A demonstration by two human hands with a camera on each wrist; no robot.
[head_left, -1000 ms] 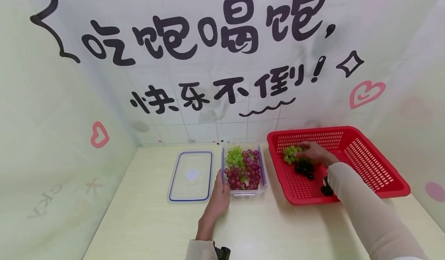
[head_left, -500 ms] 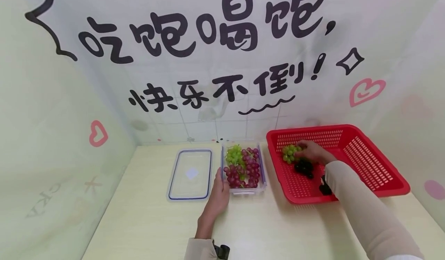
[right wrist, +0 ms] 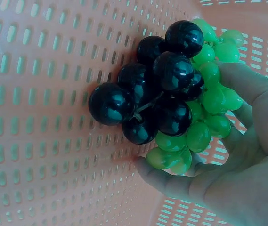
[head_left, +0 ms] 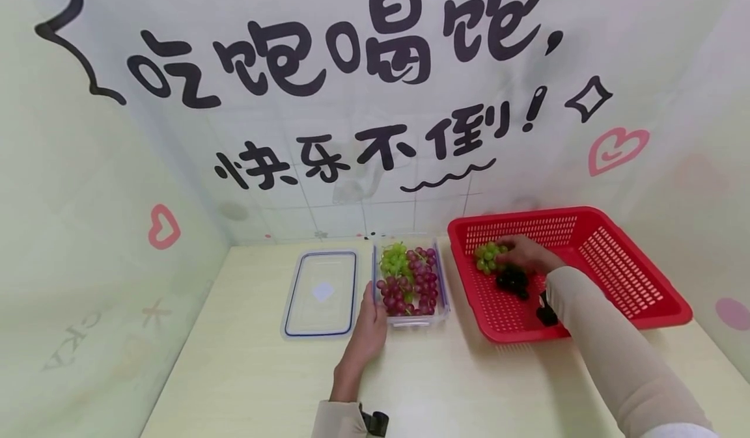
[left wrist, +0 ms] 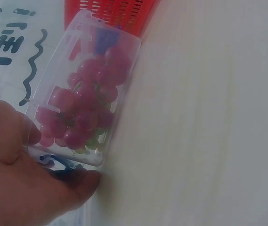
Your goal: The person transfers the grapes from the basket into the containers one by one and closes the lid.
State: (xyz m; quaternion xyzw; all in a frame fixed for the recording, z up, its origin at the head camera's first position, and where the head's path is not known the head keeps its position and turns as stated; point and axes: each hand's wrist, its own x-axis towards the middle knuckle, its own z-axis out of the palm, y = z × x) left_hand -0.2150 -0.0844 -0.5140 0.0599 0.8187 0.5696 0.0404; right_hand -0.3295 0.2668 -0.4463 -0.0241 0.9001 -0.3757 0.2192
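Observation:
My left hand (head_left: 369,326) holds the near left side of a clear plastic food container (head_left: 413,323) with blue-edged seals. Thumb and finger meet its corner in the left wrist view, with red grapes (left wrist: 84,103) showing through the wall. Inside lie red grapes and a bunch of green grapes (head_left: 396,260). Over in the red basket (head_left: 498,330), my right hand (head_left: 524,254) holds another bunch of green grapes (right wrist: 214,94). Its fingers curl around the bunch from behind in the right wrist view. Black grapes (right wrist: 138,94) lie against that green bunch, partly covering it.
A clear lid (head_left: 319,308) with a blue seal lies flat on the pale table (head_left: 234,373), left of the container. The slotted basket stands close to the container's right. A printed wall sheet (head_left: 346,217) rises behind the table.
The head view has shifted slightly. Both hands stay nearly where they were, the right one still at the green grapes in the basket.

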